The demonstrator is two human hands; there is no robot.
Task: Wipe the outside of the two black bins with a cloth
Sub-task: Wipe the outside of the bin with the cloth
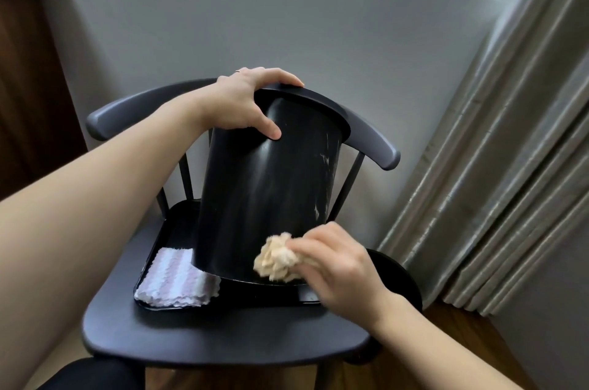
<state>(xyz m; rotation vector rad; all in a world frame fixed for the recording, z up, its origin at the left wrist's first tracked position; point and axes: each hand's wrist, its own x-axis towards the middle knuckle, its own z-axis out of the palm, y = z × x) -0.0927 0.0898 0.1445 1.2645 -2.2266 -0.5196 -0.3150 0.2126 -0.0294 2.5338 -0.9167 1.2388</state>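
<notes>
Fingers [322, 249] of the right hand [338, 265] pinch a beige cloth [275, 259] against the unlabelled black bin [264, 192], centre frame; left hand [245, 102] grips its rim.

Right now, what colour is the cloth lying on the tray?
White with pale purple stripes, seen from the head camera.

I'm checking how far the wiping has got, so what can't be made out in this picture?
- Far side of the bin: hidden by the bin's own body in the head view.
- Second bin: only a dark round edge shows behind the right hand.
- Tray: mostly covered by the bin and the striped cloth.
- Left hand: its fingers are hidden over the rim.
</notes>
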